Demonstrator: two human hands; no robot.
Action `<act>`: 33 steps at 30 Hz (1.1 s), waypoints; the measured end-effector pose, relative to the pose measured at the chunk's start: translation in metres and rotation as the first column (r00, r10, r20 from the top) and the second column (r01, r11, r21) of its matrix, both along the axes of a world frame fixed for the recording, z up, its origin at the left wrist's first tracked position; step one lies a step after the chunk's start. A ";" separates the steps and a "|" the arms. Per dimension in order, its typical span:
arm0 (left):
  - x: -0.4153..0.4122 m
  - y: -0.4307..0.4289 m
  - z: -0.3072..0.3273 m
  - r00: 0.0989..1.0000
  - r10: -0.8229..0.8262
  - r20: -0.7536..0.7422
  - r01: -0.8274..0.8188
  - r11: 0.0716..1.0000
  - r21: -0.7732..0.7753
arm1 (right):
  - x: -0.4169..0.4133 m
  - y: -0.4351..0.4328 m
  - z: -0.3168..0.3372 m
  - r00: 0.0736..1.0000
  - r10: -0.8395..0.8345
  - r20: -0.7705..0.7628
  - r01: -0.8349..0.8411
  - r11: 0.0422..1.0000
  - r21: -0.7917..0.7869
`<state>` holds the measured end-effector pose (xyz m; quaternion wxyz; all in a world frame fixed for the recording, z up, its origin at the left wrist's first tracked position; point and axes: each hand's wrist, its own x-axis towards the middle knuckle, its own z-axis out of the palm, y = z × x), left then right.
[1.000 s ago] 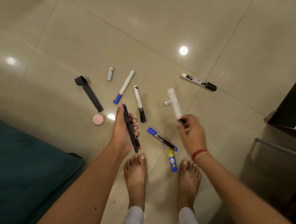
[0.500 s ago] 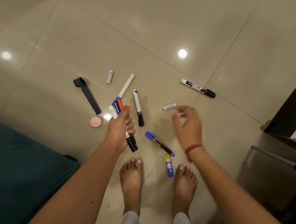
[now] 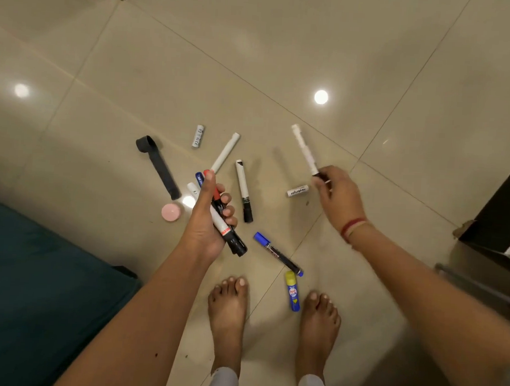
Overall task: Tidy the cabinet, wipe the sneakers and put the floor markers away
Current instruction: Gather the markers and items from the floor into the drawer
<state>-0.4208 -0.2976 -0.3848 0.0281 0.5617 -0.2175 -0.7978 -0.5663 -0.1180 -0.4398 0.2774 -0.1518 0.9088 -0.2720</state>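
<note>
My left hand is shut on a bundle of markers, their black ends sticking out below my fingers. My right hand holds a white marker with a black cap by its capped end, the white end pointing up and away. On the floor lie a white marker, a white marker with a black cap, a blue-capped black marker, a blue and yellow glue stick and two short white tubes.
A black strap and a pink round disc lie left of my left hand. A teal cushion fills the lower left. A dark cabinet and a grey bar stand at the right. My bare feet are below.
My right hand passed its first white marker into the left hand's bundle, then picked the black-capped white marker off the floor at the right and lifted it.
</note>
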 end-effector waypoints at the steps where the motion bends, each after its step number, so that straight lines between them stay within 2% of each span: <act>1: 0.002 -0.001 0.003 0.999 0.031 -0.005 -0.031 0.999 -0.008 | 0.026 -0.013 0.023 1.000 0.021 0.006 -0.021 0.992 -0.123; 2: 0.003 -0.002 0.008 0.998 0.058 -0.010 -0.058 0.998 -0.014 | 0.054 -0.024 0.045 0.998 0.057 0.006 -0.054 0.974 -0.219; 4: 0.008 -0.003 0.017 0.995 0.097 -0.037 -0.097 0.995 -0.002 | 0.102 -0.042 0.077 0.990 0.142 0.015 -0.131 0.943 -0.307; 7: 0.018 -0.003 0.029 0.995 0.097 -0.036 -0.097 0.995 0.003 | 0.148 -0.058 0.091 0.983 0.174 0.050 -0.155 0.951 -0.268; 9: 0.026 -0.003 0.030 0.996 0.072 0.050 -0.069 0.996 -0.058 | 0.160 -0.064 0.090 0.990 0.117 0.084 -0.087 0.952 -0.295; 12: 0.042 -0.010 0.028 0.981 0.135 0.136 -0.128 0.990 -0.061 | 0.164 -0.069 0.084 0.982 -0.080 0.169 0.137 0.922 -0.362; 15: 0.062 -0.021 0.018 0.965 0.194 0.175 -0.179 0.979 -0.096 | 0.152 -0.072 0.050 0.978 -0.158 0.139 0.184 0.961 -0.205; 17: 0.074 -0.028 0.009 0.960 0.208 0.185 -0.186 0.974 -0.130 | 0.143 -0.079 0.018 0.989 -0.092 0.113 0.093 0.996 0.003; 19: 0.083 -0.034 0.000 0.965 0.199 0.171 -0.178 0.975 -0.132 | 0.134 -0.088 -0.014 0.998 -0.032 0.051 0.023 0.985 0.172; 21: 0.090 -0.040 -0.008 0.972 0.180 0.154 -0.164 0.980 -0.112 | 0.125 -0.097 -0.036 0.999 -0.032 0.013 0.028 0.971 0.235; 23: 0.095 -0.044 -0.013 0.974 0.190 0.125 -0.180 0.980 -0.084 | 0.118 -0.102 -0.046 0.996 -0.062 0.059 0.046 0.969 0.244; 25: 0.098 -0.045 -0.016 0.973 0.201 0.114 -0.194 0.979 -0.069 | 0.119 -0.103 -0.038 0.984 -0.132 0.117 0.114 0.983 0.145; 28: 0.097 -0.041 -0.015 0.971 0.222 0.085 -0.216 0.974 -0.071 | 0.142 -0.105 0.011 0.947 -0.187 0.260 0.239 0.953 -0.184; 30: 0.092 -0.040 -0.012 0.975 0.216 0.048 -0.212 0.975 -0.072 | 0.163 -0.107 0.049 0.940 -0.062 0.335 0.172 0.936 -0.307; 33: 0.083 -0.040 -0.008 0.981 0.196 -0.011 -0.196 0.980 -0.043 | 0.190 -0.109 0.073 0.961 0.088 0.261 0.008 0.938 -0.347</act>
